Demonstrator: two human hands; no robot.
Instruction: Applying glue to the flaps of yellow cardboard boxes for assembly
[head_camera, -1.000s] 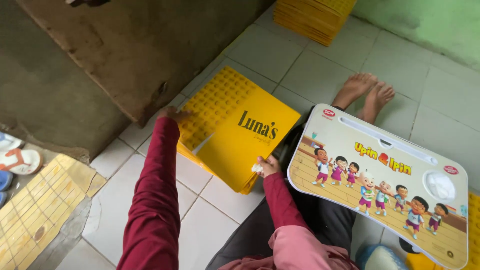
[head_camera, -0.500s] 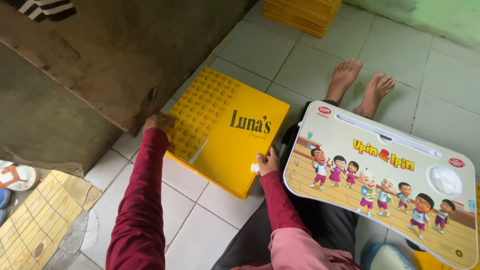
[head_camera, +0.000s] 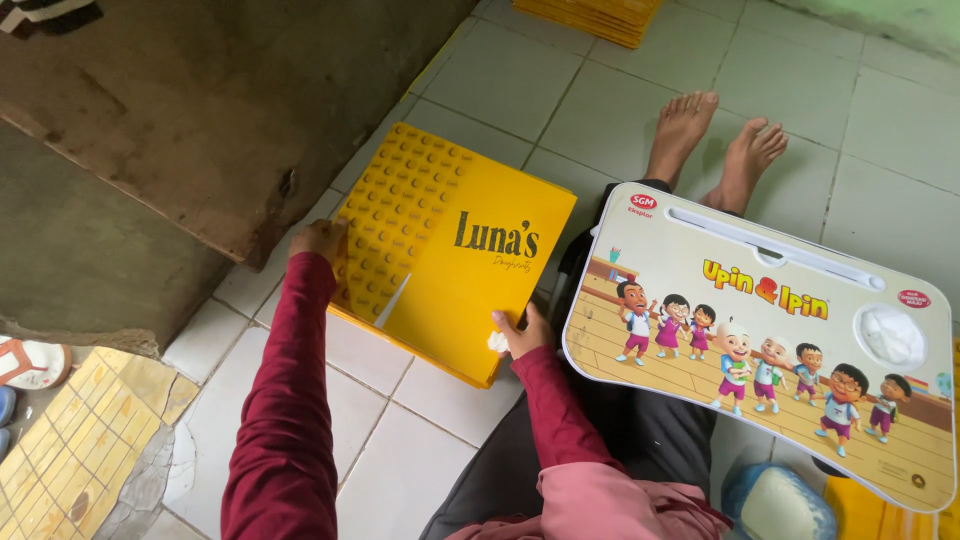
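One lap tray (head_camera: 760, 330) with cartoon print rests across the legs. One yellow box (head_camera: 455, 250) lies flat on the floor tiles (head_camera: 400, 470): right hand (head_camera: 522, 333) grips its near corner, left hand (head_camera: 320, 240) clasps its left edge. Two bare feet (head_camera: 715, 145) beyond; one yellow stack (head_camera: 600, 15) farthest.

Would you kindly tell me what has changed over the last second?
The yellow box has shifted slightly along the tiled floor, away from the person. The left hand and right hand still grip its edges. The cartoon-printed lap tray stays on the legs.
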